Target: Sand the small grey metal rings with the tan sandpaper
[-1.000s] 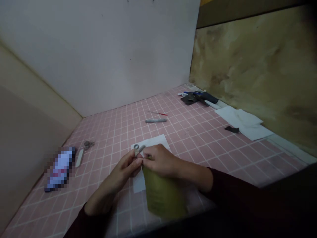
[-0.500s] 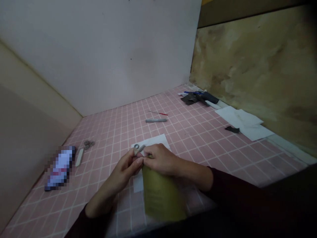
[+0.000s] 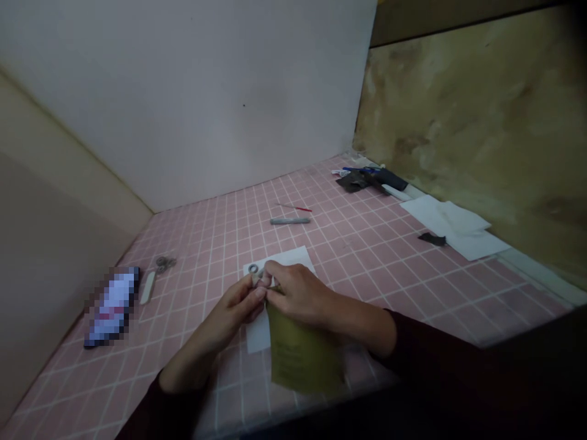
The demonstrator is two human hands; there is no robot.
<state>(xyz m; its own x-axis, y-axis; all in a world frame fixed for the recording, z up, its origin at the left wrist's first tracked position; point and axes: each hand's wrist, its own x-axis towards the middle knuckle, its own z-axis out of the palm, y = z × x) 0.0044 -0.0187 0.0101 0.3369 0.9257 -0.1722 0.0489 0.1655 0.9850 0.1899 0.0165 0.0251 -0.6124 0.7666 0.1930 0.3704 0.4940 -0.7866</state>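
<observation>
Here, my right fingers (image 3: 279,299) clamp olive sheet (image 3: 300,354), hanging below them; my left fingers (image 3: 252,300) pinch pale piece (image 3: 258,280), blurred, just beside. Sheet likely light, bendable: best held by top edge. Piece probably light; I'd grip its end.

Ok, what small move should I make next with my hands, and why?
Probably hold the left hand steady and slide the right hand slightly down the yellow-green sheet: the right hand appears to grip just its top end, the rest extends below, and both hands' fingers crowd together close to the small ring.
</observation>
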